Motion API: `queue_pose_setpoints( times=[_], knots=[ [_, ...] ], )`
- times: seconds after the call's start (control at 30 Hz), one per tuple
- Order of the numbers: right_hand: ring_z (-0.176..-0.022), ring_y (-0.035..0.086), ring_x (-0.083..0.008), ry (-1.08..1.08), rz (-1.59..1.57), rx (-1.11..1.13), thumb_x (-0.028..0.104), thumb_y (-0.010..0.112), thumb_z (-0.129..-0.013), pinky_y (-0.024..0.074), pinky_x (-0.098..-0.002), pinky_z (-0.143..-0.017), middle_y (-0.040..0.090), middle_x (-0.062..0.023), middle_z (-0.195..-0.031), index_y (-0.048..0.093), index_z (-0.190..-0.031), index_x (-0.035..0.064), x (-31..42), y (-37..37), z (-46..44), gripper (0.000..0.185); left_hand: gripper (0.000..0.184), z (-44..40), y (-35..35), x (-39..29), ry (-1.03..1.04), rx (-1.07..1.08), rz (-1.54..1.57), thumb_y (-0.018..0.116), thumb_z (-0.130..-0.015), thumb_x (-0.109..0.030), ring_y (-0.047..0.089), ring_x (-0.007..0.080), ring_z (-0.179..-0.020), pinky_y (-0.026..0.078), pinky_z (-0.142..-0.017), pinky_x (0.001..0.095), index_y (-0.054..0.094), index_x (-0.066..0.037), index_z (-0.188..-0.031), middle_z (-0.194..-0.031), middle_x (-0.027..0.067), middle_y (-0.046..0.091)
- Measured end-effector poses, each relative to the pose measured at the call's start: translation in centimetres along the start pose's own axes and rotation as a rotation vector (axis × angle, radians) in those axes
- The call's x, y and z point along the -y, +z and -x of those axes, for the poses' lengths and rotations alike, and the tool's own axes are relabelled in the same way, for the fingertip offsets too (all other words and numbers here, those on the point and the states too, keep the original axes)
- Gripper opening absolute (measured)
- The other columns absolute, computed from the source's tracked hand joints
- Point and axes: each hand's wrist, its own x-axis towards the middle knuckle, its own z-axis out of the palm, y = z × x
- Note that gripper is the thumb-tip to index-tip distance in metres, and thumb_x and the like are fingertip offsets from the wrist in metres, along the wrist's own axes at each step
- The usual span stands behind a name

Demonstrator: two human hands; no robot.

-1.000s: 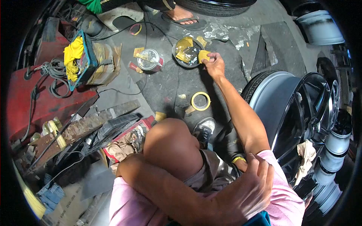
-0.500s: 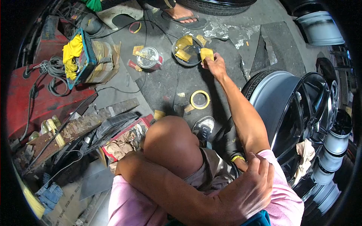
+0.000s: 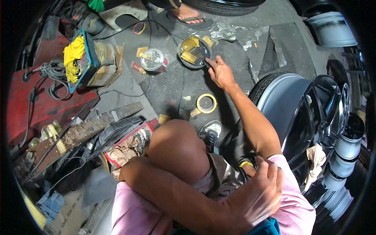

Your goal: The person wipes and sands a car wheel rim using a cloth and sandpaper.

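Observation:
My right hand [image 3: 221, 73] is at the right rim of a round dark bowl [image 3: 179, 51]. Its fingers are apart, one reaching toward the rim, and no yellow piece shows in it. Inside the bowl, yellow pieces [image 3: 189, 57] lie in dark, shiny liquid. My left hand [image 3: 258, 192] rests by my right upper arm, its fingers curled and pressed together; the palm side is hidden. A lidded can [image 3: 153, 60] stands left of the bowl, and a roll of yellow tape [image 3: 206, 103] lies below it.
Wheels [image 3: 290, 105] stand close on the right, with a cloth [image 3: 315, 160] on one. At the left are a blue basket [image 3: 91, 58] with yellow cloth, a cable [image 3: 53, 76] and a red box [image 3: 135, 137] of crumpled paper. Another person's sandaled foot [image 3: 188, 13] is beyond the bowl.
The yellow piece held in my right hand earlier no longer shows there. That hand has dropped slightly and its fingers have spread. My left hand has stayed about where it was.

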Motion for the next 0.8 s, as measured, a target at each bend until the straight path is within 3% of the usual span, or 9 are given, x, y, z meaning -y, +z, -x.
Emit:
queue_pose_setpoints(
  times=[0.07, 0.17, 0.23, 0.3, 0.37, 0.47, 0.63, 0.7, 0.8],
  knots=[
    [-0.108, 0.07, -0.0425, -0.187, 0.068, -0.071, 0.017, 0.074, -0.095, 0.0595, -0.0506, -0.1, 0.061, -0.018, -0.128, 0.067, -0.144, 0.0118, -0.6, -0.1, 0.5, 0.05, 0.035, -0.1, -0.5, 0.0, -0.047, 0.059, 0.14, 0.061, -0.094, -0.026, 0.067, 0.0343, -0.105, 0.054, -0.097, 0.0444, 0.077, 0.004, -0.105, -0.101, 0.0184, 0.07],
    [-0.107, 0.07, -0.0413, -0.105, 0.033, -0.039, 0.019, 0.075, -0.096, 0.0591, -0.0501, -0.099, 0.064, -0.0179, -0.125, 0.07, -0.14, 0.0092, -0.2, -0.9, 0.5, 0.046, 0.033, -0.5, 0.2, -0.4, -0.049, 0.057, 0.206, 0.067, -0.09, -0.028, 0.065, 0.0322, -0.1, 0.054, -0.09, 0.0621, 0.08, -0.001, -0.104, -0.107, 0.0195, 0.072],
    [-0.106, 0.071, -0.0408, -0.067, 0.012, -0.023, 0.02, 0.076, -0.097, 0.0589, -0.0498, -0.098, 0.065, -0.0179, -0.124, 0.071, -0.138, 0.008, 0.2, -1.0, 0.5, 0.044, 0.036, -1.0, 0.3, 0.0, -0.013, 0.128, 0.199, 0.065, -0.097, -0.028, 0.064, 0.0289, -0.09, 0.05, -0.08, 0.0449, 0.081, 0.005, -0.103, -0.096, 0.0169, 0.068],
    [-0.104, 0.071, -0.0407, 0.1, -0.294, -0.169, 0.023, 0.076, -0.098, 0.0595, -0.045, -0.091, 0.07, -0.0176, -0.108, 0.076, -0.13, 0.006, 0.5, -0.7, 0.6, 0.036, 0.035, -0.7, 0.1, 0.4, -0.046, 0.033, 0.212, 0.065, -0.098, -0.027, 0.066, 0.0308, -0.094, 0.051, -0.083, 0.0465, 0.082, 0.003, -0.1, -0.097, 0.0194, 0.07],
    [-0.092, 0.074, -0.0304, 0.155, -0.308, -0.271, 0.028, 0.075, -0.103, 0.0595, -0.0369, -0.079, 0.074, -0.0127, -0.093, 0.079, -0.119, 0.0011, 0.5, 0.0, 1.2, 0.032, 0.035, -0.9, 0.2, 0.3, -0.07, 0.054, 0.188, 0.065, -0.097, -0.028, 0.066, 0.031, -0.094, 0.051, -0.082, 0.0463, 0.082, 0.002, -0.101, -0.097, 0.0189, 0.07],
    [-0.075, 0.068, -0.0098, 0.58, -1.113, -0.111, 0.036, 0.074, -0.106, 0.0566, -0.0288, -0.066, 0.076, -0.0066, -0.094, 0.077, -0.109, -0.0049, 0.7, -0.1, 3.9, 0.041, 0.019, -1.0, 1.4, 0.3, -0.101, -0.077, 0.168, 0.065, -0.089, -0.021, 0.063, 0.0233, -0.089, 0.05, -0.077, 0.0394, 0.072, -0.003, -0.087, -0.085, 0.0095, 0.061],
    [-0.071, 0.067, -0.0114, 0.71, -1.188, -0.176, 0.03, 0.077, -0.104, 0.0552, -0.0269, -0.062, 0.076, -0.0104, -0.095, 0.064, -0.134, -0.0153, 0.2, 0.9, 9.1, 0.056, 0.022, -1.0, 4.0, 1.2, -0.049, -0.289, 0.348, 0.066, -0.088, -0.018, 0.063, 0.0313, -0.091, 0.051, -0.078, 0.0428, 0.071, 0.001, -0.099, -0.092, 0.0156, 0.063],
    [-0.07, 0.066, -0.011, 0.694, -1.215, -0.229, 0.031, 0.072, -0.107, 0.0557, -0.0281, -0.064, 0.076, -0.0082, -0.093, 0.074, -0.109, -0.0016, 0.6, 1.1, 11.9, 0.032, 0.022, -2.8, 2.3, 2.7, -0.059, 0.214, 0.371, 0.067, -0.092, -0.017, 0.065, 0.0369, -0.102, 0.053, -0.085, 0.0485, 0.067, 0.002, -0.103, -0.112, 0.0199, 0.065],
    [-0.088, 0.071, -0.0148, 0.782, -0.986, -0.225, 0.027, 0.069, -0.109, 0.0578, -0.0299, -0.078, 0.076, -0.0133, -0.105, 0.072, -0.119, -0.0006, 0.8, 1.7, 16.5, 0.03, 0.025, -3.4, 2.3, 3.4, -0.051, 0.065, 0.306, 0.07, -0.097, -0.021, 0.069, 0.0407, -0.105, 0.055, -0.088, 0.0505, 0.067, 0.002, -0.105, -0.11, 0.0215, 0.069]
  ],
)
